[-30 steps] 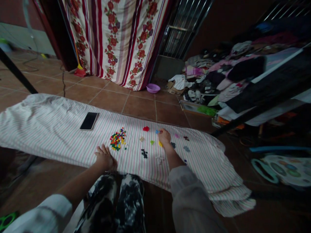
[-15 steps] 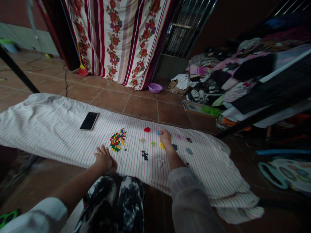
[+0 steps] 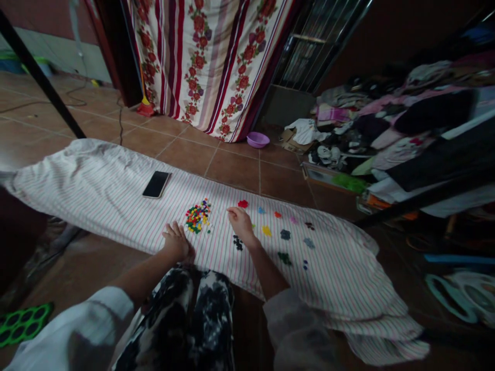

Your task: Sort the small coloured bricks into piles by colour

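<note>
My left hand [image 3: 177,242] lies on the striped cloth with its fingers spread, just left of a mixed pile of tiny coloured pieces [image 3: 198,216]. To the right of that pile, my right hand [image 3: 240,224] hovers over the cloth with its fingers drawn together; anything between the fingertips is too small to make out. Single-colour clusters surround it: red pieces [image 3: 243,204], black pieces [image 3: 237,242], yellow pieces [image 3: 266,230], light blue pieces [image 3: 261,210] and dark green pieces [image 3: 284,258]. My right hand partly covers a lime-green cluster.
A phone [image 3: 157,184] rests on the cloth [image 3: 96,180] at the left. Further right are orange pieces [image 3: 277,214], dark grey-blue pieces [image 3: 285,235] and brown pieces [image 3: 310,225]. Beyond, a purple basin [image 3: 258,139] sits on the tiled floor, beside heaped clothes [image 3: 371,113].
My right hand has moved left from the light blue cluster towards the mixed pile, uncovering the orange and dark green clusters. The left hand stays on the cloth. The view has shifted slightly.
</note>
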`<state>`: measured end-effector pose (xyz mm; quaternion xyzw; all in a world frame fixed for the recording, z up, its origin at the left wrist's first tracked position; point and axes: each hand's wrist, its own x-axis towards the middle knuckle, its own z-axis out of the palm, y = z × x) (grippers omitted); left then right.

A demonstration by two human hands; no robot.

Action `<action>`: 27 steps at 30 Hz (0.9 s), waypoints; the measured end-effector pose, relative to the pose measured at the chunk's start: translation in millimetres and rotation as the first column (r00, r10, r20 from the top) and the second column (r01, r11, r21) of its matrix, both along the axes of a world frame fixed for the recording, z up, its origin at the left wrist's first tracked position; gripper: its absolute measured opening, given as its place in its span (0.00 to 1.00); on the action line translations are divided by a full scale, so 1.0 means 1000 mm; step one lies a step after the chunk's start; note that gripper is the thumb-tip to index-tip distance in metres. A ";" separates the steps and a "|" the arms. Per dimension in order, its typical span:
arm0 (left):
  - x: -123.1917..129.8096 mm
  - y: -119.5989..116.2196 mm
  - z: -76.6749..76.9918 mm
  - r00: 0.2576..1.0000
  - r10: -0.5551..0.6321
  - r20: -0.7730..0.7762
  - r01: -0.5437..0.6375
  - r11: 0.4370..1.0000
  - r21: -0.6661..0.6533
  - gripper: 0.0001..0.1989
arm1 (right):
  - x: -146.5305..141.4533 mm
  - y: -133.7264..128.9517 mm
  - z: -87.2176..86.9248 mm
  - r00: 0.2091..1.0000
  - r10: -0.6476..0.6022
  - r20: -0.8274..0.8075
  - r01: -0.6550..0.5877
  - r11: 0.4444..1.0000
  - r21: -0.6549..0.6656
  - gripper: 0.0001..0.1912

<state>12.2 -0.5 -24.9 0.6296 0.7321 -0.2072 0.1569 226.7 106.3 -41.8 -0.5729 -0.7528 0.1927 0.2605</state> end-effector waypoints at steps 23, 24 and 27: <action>-0.015 -0.029 -0.012 0.991 -0.113 0.064 0.092 0.958 0.273 0.43 | -0.101 -0.039 -0.001 0.906 0.186 0.379 -0.136 0.978 -0.155 0.16; -0.015 -0.030 -0.016 0.992 -0.113 0.064 0.089 0.951 0.295 0.42 | -0.102 -0.039 -0.001 0.908 0.185 0.375 -0.137 0.979 -0.152 0.15; -0.017 -0.032 -0.031 0.993 -0.089 0.074 0.054 0.922 0.382 0.41 | -0.102 -0.036 0.000 0.914 0.180 0.364 -0.136 0.980 -0.142 0.14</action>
